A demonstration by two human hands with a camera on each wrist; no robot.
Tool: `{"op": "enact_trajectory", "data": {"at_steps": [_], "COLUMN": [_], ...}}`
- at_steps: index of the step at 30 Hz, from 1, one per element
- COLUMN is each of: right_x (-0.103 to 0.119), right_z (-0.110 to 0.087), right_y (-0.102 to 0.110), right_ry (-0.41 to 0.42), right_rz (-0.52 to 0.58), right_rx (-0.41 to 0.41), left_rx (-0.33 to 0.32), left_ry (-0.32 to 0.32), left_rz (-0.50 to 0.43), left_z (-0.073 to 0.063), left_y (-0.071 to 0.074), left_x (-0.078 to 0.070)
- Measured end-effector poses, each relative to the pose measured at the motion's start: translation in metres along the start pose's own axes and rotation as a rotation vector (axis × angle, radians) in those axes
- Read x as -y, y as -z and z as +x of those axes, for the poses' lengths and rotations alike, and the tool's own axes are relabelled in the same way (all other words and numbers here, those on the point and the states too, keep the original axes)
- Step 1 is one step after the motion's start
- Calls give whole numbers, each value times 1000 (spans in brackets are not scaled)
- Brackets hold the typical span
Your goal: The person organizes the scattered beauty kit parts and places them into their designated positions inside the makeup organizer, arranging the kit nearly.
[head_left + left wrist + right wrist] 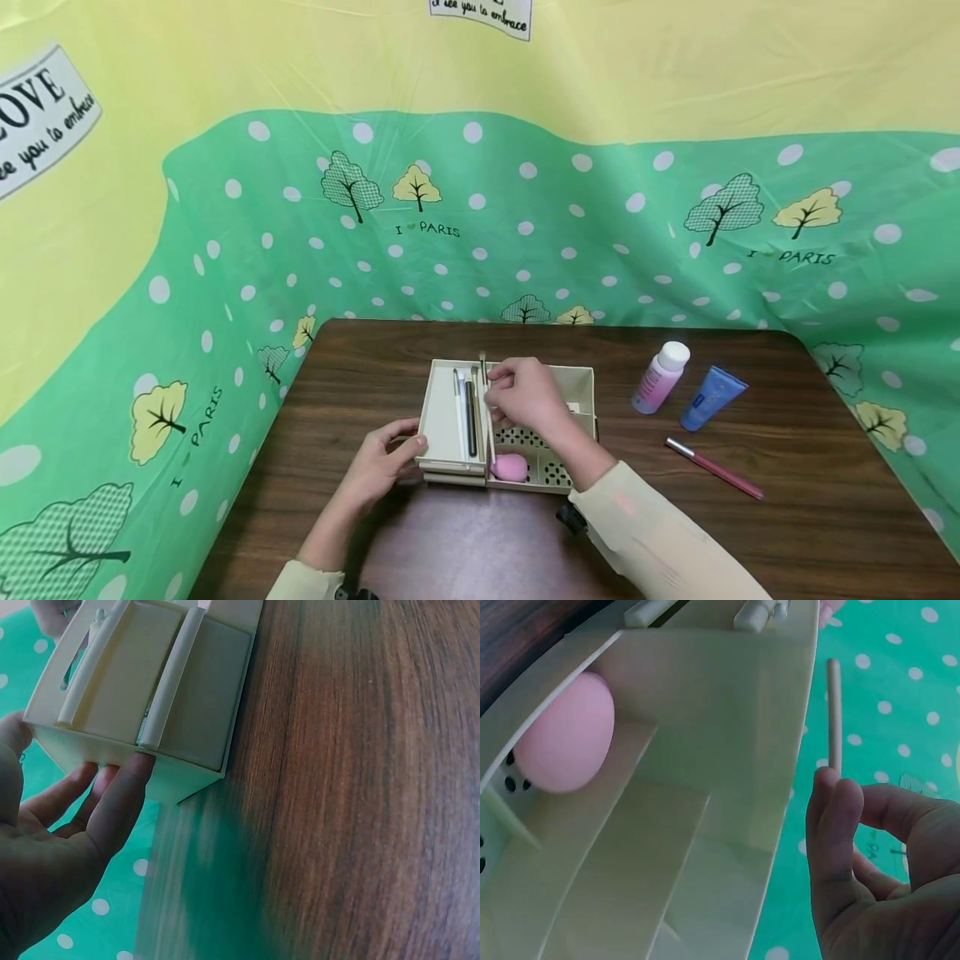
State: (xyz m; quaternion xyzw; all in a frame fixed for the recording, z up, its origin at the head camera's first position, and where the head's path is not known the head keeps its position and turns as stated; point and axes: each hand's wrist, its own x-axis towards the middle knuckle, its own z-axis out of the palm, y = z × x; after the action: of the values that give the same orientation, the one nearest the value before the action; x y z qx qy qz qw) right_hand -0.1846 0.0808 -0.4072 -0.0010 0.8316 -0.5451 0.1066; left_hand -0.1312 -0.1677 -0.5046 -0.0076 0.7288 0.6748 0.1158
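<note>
A cream storage box [441, 417] stands on the table, with drawers on its left and sectioned compartments on its right. My left hand [373, 465] holds its left side, thumb at the top edge and fingers against the side wall [97, 750]. Above the box, my right hand [528, 396] pinches a slim makeup brush, whose pale handle [835, 712] shows between thumb and fingers. Several brushes, among them a black-handled one [471, 417], lie on the box's left top. A pink makeup sponge [510, 467] sits in the front compartment.
To the right of the box stand a pink bottle with a white cap [660, 379] and a blue tube [711, 398]. In front of them lies a slim red stick with a silvery end [716, 469]. A patterned green and yellow cloth [525, 192] surrounds the dark wooden table [300, 467].
</note>
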Motion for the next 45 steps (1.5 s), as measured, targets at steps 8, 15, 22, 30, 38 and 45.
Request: {"op": "enact_trajectory", "data": {"at_steps": [8,15,22,30,38,45], "right_x": [2,8,10,8,8,4], "right_z": [8,13,21,26,27,28], "right_y": [-19,-31,-41,-48,-51,-54], "right_ry": [4,-6,-11,-24,18,64], "right_rz": [29,40,52,-15,-137,-276], "right_rx": [50,41,36,17,-1,-14], "left_rx": [4,15,21,24,15,11], "left_ry": [-2,-11,-11,-7,-9,-2], "left_rz": [-4,-12,-11,-7,-15,-2], "left_z": [-1,0,0,0,1,0], "left_y": [0,1,1,1,1,0], "left_x": [1,1,1,1,1,1]}}
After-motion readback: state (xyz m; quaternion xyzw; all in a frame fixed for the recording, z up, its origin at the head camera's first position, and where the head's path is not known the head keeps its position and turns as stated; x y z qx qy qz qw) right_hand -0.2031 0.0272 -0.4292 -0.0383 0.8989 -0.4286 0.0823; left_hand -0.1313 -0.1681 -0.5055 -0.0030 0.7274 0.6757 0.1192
